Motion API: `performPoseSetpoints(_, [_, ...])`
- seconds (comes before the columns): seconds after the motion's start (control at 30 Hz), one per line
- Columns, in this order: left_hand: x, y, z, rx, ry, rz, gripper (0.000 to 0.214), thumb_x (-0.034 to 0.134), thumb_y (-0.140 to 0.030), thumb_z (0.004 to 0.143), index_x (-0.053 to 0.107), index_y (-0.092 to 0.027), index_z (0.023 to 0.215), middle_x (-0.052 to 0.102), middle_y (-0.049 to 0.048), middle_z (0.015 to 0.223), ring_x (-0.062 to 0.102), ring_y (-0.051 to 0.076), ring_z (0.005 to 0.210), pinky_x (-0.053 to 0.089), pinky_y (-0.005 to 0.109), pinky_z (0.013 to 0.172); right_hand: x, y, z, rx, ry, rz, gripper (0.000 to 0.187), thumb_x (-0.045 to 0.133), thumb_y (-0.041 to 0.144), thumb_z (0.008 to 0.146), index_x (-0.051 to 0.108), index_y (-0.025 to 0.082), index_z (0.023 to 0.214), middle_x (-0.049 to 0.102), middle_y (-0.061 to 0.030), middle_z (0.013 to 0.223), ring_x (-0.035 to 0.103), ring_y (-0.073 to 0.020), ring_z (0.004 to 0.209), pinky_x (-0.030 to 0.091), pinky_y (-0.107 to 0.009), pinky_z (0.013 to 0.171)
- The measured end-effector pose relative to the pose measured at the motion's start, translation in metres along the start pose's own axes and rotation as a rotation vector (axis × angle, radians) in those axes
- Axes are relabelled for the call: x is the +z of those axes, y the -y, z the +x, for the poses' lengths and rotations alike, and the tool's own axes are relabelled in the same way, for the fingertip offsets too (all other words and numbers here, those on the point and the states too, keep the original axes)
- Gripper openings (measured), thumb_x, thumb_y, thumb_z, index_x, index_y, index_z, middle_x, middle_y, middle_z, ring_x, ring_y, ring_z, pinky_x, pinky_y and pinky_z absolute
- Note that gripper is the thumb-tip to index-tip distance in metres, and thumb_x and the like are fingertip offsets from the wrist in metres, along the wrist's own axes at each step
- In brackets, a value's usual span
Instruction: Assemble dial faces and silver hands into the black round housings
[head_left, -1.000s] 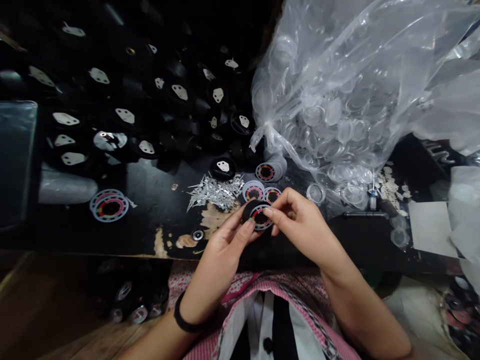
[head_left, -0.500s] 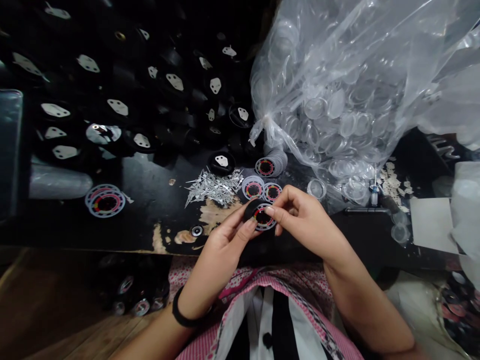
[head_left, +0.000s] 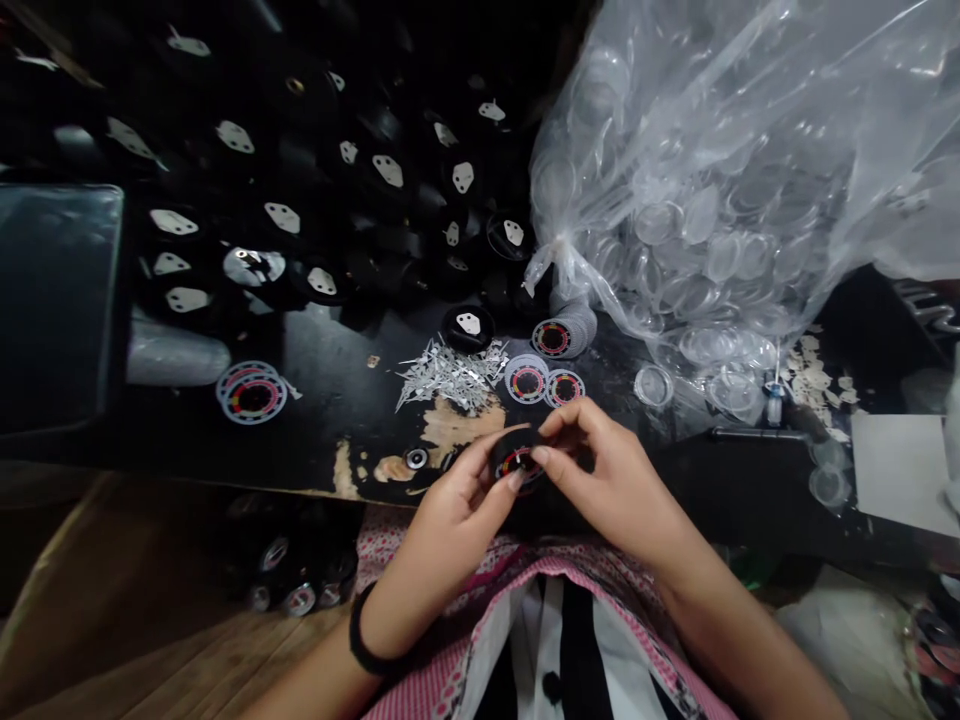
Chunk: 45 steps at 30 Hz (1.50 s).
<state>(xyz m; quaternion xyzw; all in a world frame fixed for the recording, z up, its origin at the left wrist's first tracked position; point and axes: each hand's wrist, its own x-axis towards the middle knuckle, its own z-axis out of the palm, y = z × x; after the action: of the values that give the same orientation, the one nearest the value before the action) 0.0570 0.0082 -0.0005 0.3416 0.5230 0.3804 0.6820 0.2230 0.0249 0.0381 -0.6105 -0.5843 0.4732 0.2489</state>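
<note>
My left hand is closed round a round black gauge case with a printed dial face in it. The fingers and thumb of my right hand pinch the right side of the same gauge, covering part of its rim. Just beyond my hands lie loose dial faces, grey-rimmed with black centres and red scales. Behind them leans a stack of such dial faces. A heap of small silvery gauge pointers lies to the left, with another black case behind it.
Many black cases with white plates fill the back left. A clear plastic bag of transparent lenses takes up the back right. More dial faces lie at left near a dark box. A small screwdriver stands at right.
The dial face, held partly beside the black case before, now sits inside it. My right fingers have shifted to the case's edge. The whole view has swung slightly left.
</note>
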Motion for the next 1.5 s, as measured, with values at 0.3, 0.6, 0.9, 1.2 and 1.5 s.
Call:
performPoseSetpoints(0.3, [-0.033,-0.002,-0.01,-0.046,-0.321,-0.286,0.029,0.078,-0.031,0.077,0.07,-0.024,0.104,0.075,0.0035,0.106,0.071,0.024,0.102,0.055,0.044,0.098,0.027,0.022,0.042,-0.257,0.09,-0.659,0.014,0.052,0.021,0.095,0.066,0.017,0.093,0.074,-0.0102,0.095,0.067,-0.0252,0.092,0.045,-0.038,0.083])
performPoseSetpoints(0.6, [-0.029,-0.016,-0.005,0.02,-0.298,-0.49,0.008,0.066,-0.029,0.089,0.071,-0.025,0.093,0.077,0.0012,0.106,0.068,0.024,0.113,0.048,0.042,0.108,0.053,0.024,0.059,-0.243,-0.004,-0.9,0.02,0.045,0.022,0.097,0.063,0.012,0.097,0.072,-0.0151,0.092,0.067,-0.0306,0.089,0.043,-0.043,0.079])
performPoseSetpoints(0.9, [-0.012,-0.019,0.011,0.075,-0.28,-0.538,0.018,0.071,-0.031,0.084,0.073,-0.023,0.101,0.077,0.0043,0.111,0.067,0.025,0.117,0.046,0.044,0.11,0.032,0.016,0.043,-0.294,0.01,-0.69,0.016,0.056,0.031,0.096,0.063,0.016,0.097,0.07,-0.0088,0.098,0.062,-0.025,0.093,0.038,-0.037,0.082])
performPoseSetpoints(1.2, [-0.01,-0.022,0.008,0.084,-0.251,-0.516,0.02,0.065,-0.029,0.089,0.07,-0.024,0.107,0.077,0.006,0.111,0.069,0.024,0.112,0.05,0.042,0.105,0.014,0.012,0.028,-0.381,-0.071,-0.49,0.015,0.056,0.027,0.097,0.062,0.02,0.084,0.066,-0.0031,0.086,0.057,-0.0196,0.085,0.037,-0.035,0.08])
performPoseSetpoints(1.5, [0.011,-0.01,0.014,0.009,-0.138,-0.343,0.023,0.071,-0.03,0.085,0.068,-0.03,0.108,0.072,-0.0015,0.112,0.065,0.021,0.115,0.05,0.033,0.103,0.008,0.015,0.017,-0.296,-0.051,-0.263,0.013,0.056,0.021,0.096,0.061,0.019,0.084,0.062,-0.002,0.085,0.056,-0.0167,0.083,0.039,-0.032,0.079])
